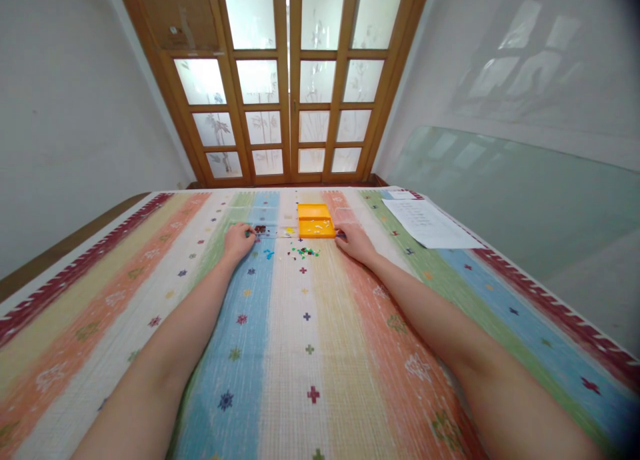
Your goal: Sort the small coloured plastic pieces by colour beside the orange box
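Note:
My left hand (239,240) rests on the striped cloth with its fingers curled. Its fingertips are beside a small heap of dark brown pieces (260,229), and what they may pinch is too small to make out. An orange box (317,236) lies with its lid raised at the back and small white pieces inside. At its right edge, my right hand (354,242) has its fingers closed against the box's side. Between the hands lie yellow pieces (290,231), blue pieces (269,254) and a scatter of green and dark pieces (306,252).
A striped cloth (295,380) covers the table. Printed white paper sheets (430,223) lie at the back right. A glass panel (510,200) leans along the right wall. Wooden doors with frosted panes (293,87) stand beyond the far edge.

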Demonstrator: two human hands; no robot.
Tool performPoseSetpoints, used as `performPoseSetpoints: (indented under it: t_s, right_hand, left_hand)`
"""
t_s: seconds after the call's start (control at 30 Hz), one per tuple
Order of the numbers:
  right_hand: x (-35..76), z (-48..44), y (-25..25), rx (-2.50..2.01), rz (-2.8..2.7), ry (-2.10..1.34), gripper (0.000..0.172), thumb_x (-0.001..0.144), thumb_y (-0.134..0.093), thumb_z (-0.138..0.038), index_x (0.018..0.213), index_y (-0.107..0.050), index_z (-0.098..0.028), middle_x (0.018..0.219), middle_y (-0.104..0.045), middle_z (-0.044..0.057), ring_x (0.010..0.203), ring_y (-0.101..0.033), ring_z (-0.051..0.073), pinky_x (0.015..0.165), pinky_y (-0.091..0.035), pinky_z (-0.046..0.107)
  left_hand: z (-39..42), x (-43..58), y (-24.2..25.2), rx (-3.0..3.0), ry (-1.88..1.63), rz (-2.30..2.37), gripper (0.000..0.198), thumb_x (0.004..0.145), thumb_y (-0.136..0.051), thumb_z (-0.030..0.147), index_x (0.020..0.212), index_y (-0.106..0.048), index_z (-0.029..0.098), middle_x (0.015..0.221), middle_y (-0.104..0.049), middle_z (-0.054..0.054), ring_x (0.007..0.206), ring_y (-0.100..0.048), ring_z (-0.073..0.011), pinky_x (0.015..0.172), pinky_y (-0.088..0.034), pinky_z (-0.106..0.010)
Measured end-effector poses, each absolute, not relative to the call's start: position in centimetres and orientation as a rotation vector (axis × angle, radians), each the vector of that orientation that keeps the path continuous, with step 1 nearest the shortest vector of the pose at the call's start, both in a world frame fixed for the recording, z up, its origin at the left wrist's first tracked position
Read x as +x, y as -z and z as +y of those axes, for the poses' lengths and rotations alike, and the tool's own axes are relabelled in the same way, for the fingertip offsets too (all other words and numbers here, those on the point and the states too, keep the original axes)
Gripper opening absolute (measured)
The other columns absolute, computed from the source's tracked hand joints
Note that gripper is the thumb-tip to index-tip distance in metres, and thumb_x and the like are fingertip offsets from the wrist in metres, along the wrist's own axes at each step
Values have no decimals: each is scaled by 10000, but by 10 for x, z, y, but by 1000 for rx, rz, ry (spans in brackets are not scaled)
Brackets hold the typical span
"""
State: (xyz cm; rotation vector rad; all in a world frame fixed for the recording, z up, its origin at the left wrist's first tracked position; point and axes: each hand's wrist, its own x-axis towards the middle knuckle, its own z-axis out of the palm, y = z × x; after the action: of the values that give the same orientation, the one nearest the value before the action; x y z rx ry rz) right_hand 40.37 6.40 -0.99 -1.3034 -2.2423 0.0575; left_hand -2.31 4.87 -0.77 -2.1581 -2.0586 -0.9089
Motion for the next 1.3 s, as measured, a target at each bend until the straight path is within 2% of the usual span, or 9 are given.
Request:
performPoseSetpoints:
  t_s: [0.23,0.6,1.03,1.17,1.3]
  right_hand:
    - [403,62,13,-1213,-2309,-29,295,958,-570,-174,1210,-720,-196,1250,-729,124,1174,-634,269,1028,-463,389]
    - [400,61,14,-1210,-2299,-1,270,970,-553,-163,1179,-724,-178,1234,-724,126,1167,-620,263,1029,-447,376]
    - [389,37,-9,-1246,-2296,98,258,993,-574,-223,1182,-745,-182,1186,-712,154,1135,-600,307,1027,-421,429]
    - [376,30,-14,-1150,-2418,43,220,1016,-571,-254,1104,-769,-216,1151,-719,119,1112,-605,282,1006,-417,405]
    - [365,22,-14,-1031,-2535,-64,223,1029,-569,-261,1119,-770,-232,1106,-731,93,1056,-621,251,947,-424,361]
  left_hand:
    - [47,-25,7,-2174,914,-2038,182,863,-593,213,863,-774,236,1047,-735,-75,1053,-650,-272,998,-493,-402]
    - [53,-29,12,-2205,898,-1999,198,859,-592,201,892,-785,228,1054,-731,-78,1034,-642,-272,968,-499,-401]
    - [42,-19,1,-2161,798,-2047,266,897,-568,210,1060,-777,240,1102,-726,-92,1085,-613,-288,996,-497,-414]
    - [37,-14,-3,-2092,788,-2025,333,916,-572,232,1200,-746,233,1163,-699,-117,1157,-576,-325,1032,-475,-449]
    - [29,-1,-12,-2083,835,-1958,323,961,-551,265,1226,-731,227,1223,-654,-137,1244,-526,-352,1078,-441,-477]
